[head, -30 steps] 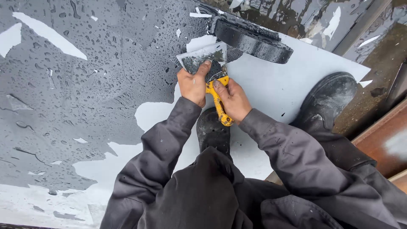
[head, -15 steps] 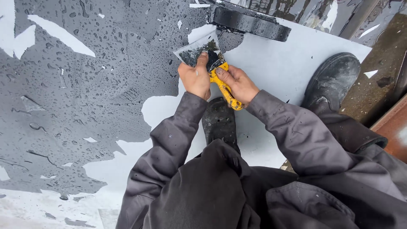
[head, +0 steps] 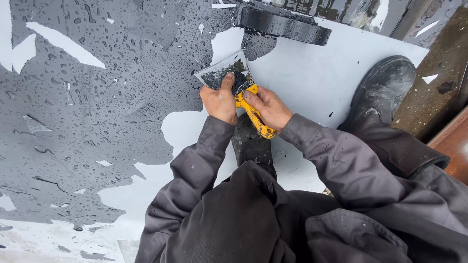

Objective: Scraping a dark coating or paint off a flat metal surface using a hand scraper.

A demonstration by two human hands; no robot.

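Note:
A wide-bladed scraper [head: 225, 71] with a yellow handle lies flat against a wet dark grey coating [head: 97, 97] on a white surface [head: 312, 83]. My right hand [head: 267, 107] is closed around the yellow handle. My left hand [head: 220, 101] presses its thumb onto the metal blade, which carries dark scrapings. The blade edge sits at the border between the grey coating and the bare white area.
A black round rim [head: 285, 27] lies just beyond the scraper. My black boots [head: 385, 92] [head: 251, 143] stand on the white surface. Torn white patches show through the grey coating at left and bottom. A brown rusty edge [head: 448, 73] runs along the right.
The view has drifted a little, and the hands with the scraper have edged slightly forward along the coating's border. The grip is unchanged.

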